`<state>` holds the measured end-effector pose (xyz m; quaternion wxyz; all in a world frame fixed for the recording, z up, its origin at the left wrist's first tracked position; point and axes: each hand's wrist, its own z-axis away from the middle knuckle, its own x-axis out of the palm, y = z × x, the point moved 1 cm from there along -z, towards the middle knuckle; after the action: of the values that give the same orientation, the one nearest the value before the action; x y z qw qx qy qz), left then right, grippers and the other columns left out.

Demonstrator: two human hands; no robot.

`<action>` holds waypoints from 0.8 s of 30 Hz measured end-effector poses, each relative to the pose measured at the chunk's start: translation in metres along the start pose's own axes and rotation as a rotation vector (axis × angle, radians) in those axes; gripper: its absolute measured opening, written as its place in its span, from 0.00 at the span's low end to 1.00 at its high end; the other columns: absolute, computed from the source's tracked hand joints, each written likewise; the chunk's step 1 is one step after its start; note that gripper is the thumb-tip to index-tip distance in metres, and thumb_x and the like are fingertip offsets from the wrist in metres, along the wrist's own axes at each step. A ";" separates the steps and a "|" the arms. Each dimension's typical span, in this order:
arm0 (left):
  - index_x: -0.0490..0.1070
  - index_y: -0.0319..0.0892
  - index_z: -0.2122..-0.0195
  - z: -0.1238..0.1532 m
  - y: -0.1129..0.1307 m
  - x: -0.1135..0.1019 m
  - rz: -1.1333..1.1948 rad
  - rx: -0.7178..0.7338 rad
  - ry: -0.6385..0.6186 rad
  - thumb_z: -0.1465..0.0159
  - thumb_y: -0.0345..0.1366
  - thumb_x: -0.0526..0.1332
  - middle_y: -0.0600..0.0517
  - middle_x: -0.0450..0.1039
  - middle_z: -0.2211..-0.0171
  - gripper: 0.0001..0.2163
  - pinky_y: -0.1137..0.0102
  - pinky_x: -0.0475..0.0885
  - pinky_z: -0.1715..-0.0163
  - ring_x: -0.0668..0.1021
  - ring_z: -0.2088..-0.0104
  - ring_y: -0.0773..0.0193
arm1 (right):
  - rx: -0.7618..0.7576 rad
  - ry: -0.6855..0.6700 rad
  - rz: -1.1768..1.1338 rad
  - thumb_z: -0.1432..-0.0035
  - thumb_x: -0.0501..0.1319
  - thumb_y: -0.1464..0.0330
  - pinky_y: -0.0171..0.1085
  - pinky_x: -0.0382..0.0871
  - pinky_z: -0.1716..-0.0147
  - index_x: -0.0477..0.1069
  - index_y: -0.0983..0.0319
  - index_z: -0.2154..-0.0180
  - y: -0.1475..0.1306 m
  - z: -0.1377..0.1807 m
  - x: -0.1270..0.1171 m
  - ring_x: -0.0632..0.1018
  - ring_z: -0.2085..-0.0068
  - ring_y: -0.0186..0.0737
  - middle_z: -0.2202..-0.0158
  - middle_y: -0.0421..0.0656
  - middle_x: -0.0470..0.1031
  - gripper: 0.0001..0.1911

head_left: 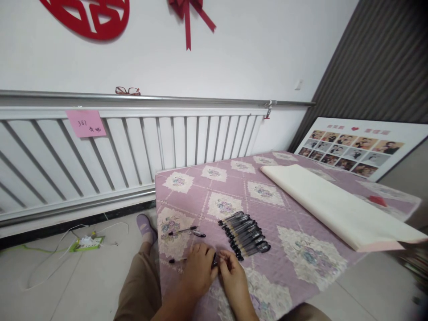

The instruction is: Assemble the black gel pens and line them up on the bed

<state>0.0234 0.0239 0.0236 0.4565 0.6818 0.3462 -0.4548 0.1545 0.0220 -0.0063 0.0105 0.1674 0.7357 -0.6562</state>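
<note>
Pinching black pen [214, 259] between left hand [199, 273] and right hand [234, 275], fingers closed; pen row [244, 235] just beyond, nearer right.

The table cloth [200, 196] was mauve-pink, quilted in diamonds, with cream squares bearing lilac and green flower sprigs. On the cloth, the row of pens [245, 235] was black, the held pen [214, 258] at its near edge showed black, and the loose pens [187, 231] had clear barrels with black ends. The paper roll [334, 207] across its right half was cream, pink at one corner. Behind the cloth stood a white ribbed radiator [167, 142] with a pink note [86, 123] in dark ink, and above it a red emblem [88, 15] and a red bow [187, 9]. Left of the cloth, the trousers [138, 285] were tan and the slipper [145, 225] lilac.
</note>
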 end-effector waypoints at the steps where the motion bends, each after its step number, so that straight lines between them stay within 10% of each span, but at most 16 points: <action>1: 0.66 0.47 0.54 -0.002 0.000 0.001 -0.006 0.015 -0.002 0.39 0.37 0.58 0.51 0.66 0.57 0.11 0.60 0.61 0.54 0.67 0.55 0.55 | -0.007 -0.003 -0.001 0.47 0.57 0.62 0.40 0.71 0.57 0.73 0.61 0.63 -0.002 0.001 0.000 0.78 0.60 0.44 0.63 0.46 0.78 0.12; 24: 0.69 0.42 0.62 -0.053 -0.043 0.015 -0.096 0.243 -0.108 0.33 0.35 0.53 0.50 0.68 0.60 0.07 0.65 0.63 0.54 0.68 0.56 0.59 | -0.122 -0.057 0.168 0.43 0.53 0.62 0.36 0.70 0.60 0.73 0.60 0.65 -0.003 0.009 0.001 0.77 0.63 0.41 0.65 0.45 0.78 0.13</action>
<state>0.0063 0.0889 0.0047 0.3662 0.6893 0.2958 -0.5507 0.1514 0.0132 -0.0044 0.0966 0.2086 0.7571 -0.6115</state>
